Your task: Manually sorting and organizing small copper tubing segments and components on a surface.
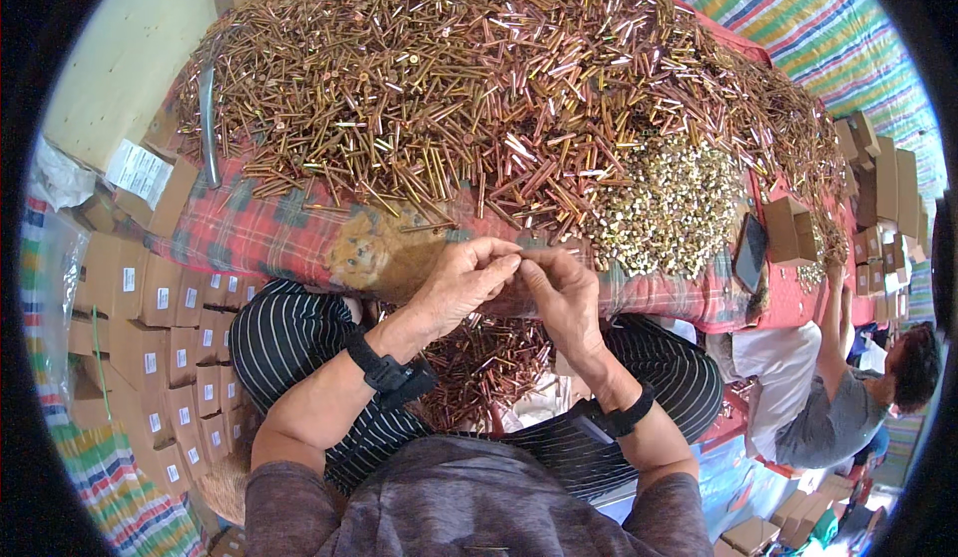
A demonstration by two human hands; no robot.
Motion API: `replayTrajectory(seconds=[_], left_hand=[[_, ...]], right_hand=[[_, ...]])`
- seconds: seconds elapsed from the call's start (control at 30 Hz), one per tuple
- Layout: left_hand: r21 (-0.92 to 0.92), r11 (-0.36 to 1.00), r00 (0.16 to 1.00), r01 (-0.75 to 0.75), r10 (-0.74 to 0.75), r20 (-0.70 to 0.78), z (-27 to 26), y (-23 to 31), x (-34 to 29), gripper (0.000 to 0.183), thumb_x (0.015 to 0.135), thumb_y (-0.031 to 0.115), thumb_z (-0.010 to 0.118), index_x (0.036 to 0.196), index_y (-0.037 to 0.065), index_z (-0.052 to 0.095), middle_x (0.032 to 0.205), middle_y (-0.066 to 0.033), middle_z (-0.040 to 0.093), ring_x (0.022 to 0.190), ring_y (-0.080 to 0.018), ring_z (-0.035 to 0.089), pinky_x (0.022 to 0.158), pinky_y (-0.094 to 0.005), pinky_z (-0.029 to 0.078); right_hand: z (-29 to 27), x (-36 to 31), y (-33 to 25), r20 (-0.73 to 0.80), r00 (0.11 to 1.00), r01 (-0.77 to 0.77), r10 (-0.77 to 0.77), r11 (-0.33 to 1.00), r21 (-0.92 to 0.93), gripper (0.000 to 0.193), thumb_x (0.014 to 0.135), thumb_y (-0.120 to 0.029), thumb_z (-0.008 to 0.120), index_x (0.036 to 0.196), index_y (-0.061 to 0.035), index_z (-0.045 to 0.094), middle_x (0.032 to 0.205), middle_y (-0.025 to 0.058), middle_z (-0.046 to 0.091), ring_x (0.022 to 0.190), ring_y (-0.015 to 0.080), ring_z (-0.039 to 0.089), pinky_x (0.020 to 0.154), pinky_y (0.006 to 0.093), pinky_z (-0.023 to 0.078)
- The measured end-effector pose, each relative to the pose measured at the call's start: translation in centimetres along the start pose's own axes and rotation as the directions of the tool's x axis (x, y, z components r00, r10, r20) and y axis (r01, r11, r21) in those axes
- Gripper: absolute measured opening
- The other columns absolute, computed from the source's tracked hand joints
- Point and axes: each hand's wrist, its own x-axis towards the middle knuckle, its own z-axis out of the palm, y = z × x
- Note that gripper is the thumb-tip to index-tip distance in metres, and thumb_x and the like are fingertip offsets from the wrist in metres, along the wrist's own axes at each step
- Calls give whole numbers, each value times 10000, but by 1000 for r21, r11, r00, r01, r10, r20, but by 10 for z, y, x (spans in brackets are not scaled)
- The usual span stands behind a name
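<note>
Far left, stacks of small cardboard boxes (165, 342) were piled beside the striped trousers, well clear of any work. Nothing there was being touched.

The left hand (461, 282) was held up over the lap, fingers curled, thumb and forefinger pinched together right at the near edge of the red checked cloth (299, 228). Something small looked to be nipped at the fingertips, but what exactly couldn't be made out, too tiny and half hidden.

The right hand (561, 292) was brought in against it, fingertips meeting the left ones in the middle, so both pinches were closed at one shared spot. Neither hand was really nearer; the piece sat between them, pretty much dead centre.

The big heap of brassy screws (479, 88) was spread on the far side of both hands, long shafts lying every which way, no common axis to speak of. Just right of the hands and a bit farther, a paler patch of small nuts (669, 208) was heaped, closer to the right hand than the left. More screws (489, 362) were gathered in the lap, below and near.

Far right, another person (848, 397) was seated, arm raised to the table edge.
</note>
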Motion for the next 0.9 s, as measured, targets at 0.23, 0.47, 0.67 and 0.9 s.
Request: replayTrajectory(seconds=[0.23, 0.47, 0.67, 0.9], left_hand=[[-173, 982, 996, 69, -79, -51, -5, 6, 3, 152, 894, 119, 584, 991, 9, 618, 720, 62, 487, 575, -5, 382, 483, -149, 284], [-150, 984, 991, 95, -107, -77, 3, 6, 6, 133, 883, 112, 589, 967, 14, 620, 745, 37, 524, 577, -15, 423, 480, -149, 300], [-115, 991, 990, 75, -88, -114, -1, 7, 4, 126, 875, 106, 597, 961, 18, 624, 755, 30, 537, 581, -15, 436, 485, -147, 315], [-157, 985, 990, 71, -88, -107, -4, 8, 0, 130, 867, 97, 604, 957, 6, 625, 756, 13, 549, 586, -23, 445, 487, -150, 318]], right_hand=[[-47, 22, -6, -58, 943, 171, -328, 626, -761, 85, 795, -86, 633, 832, -10, 648, 742, 161, 608, 652, 338, 602, 587, 381, 476], [-41, 32, 10, 110, 939, 242, -326, 400, -884, 154, 772, -159, 662, 838, -35, 600, 798, 139, 563, 767, 334, 577, 657, 424, 477], [-35, 36, 5, 30, 964, 152, -265, 454, -878, 124, 785, -140, 642, 832, -32, 604, 801, 148, 570, 767, 344, 584, 662, 424, 478], [-22, 31, -8, 51, 928, 228, -370, 453, -862, 119, 816, -67, 586, 928, -33, 603, 785, 158, 579, 737, 358, 592, 637, 424, 487]])
